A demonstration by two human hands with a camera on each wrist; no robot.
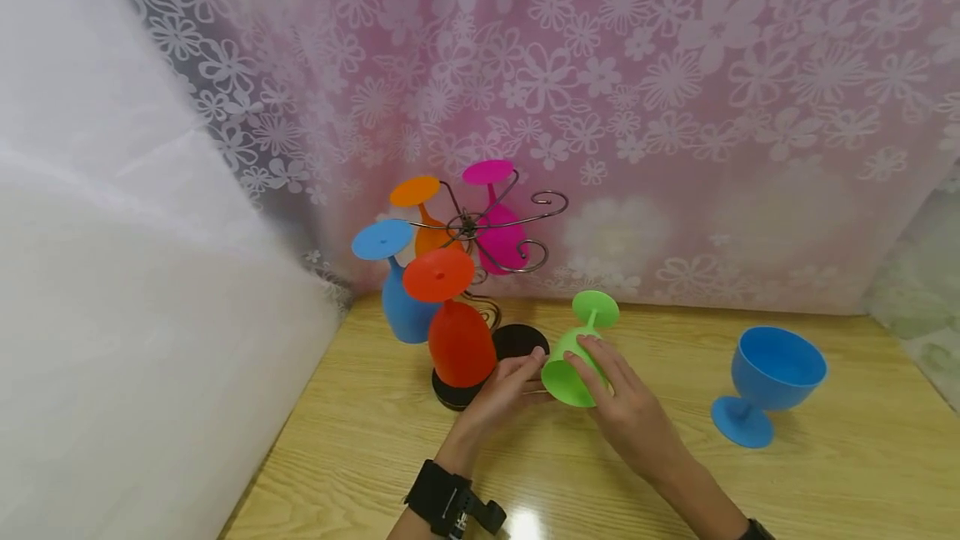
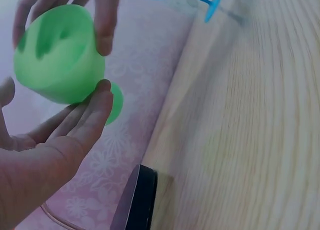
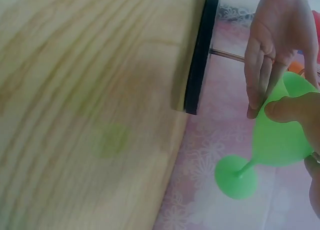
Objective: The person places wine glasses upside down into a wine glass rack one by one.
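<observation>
A light green plastic goblet (image 1: pixel 564 379) is held tilted above the table, its mouth toward me and its foot up and away. My right hand (image 1: pixel 632 419) grips the bowl, with the thumb (image 3: pixel 287 110) on one side. Against the lower side of the same bowl, my left hand (image 1: pixel 504 394) touches with extended fingers; its thumb stands apart from the goblet in the left wrist view. Left of the hands is a dark metal stemware rack (image 1: pixel 467 227), where red (image 1: pixel 461 348), blue (image 1: pixel 405 311), orange (image 1: pixel 430 244) and magenta (image 1: pixel 501 244) goblets hang upside down.
On the right of the wooden table (image 1: pixel 847 482), a second blue goblet (image 1: pixel 776 373) stands upright but looks leaning in the wide view. The rack's black base (image 1: pixel 520 340) is close to the left hand. A pink flowered curtain (image 1: pixel 637 148) hangs behind.
</observation>
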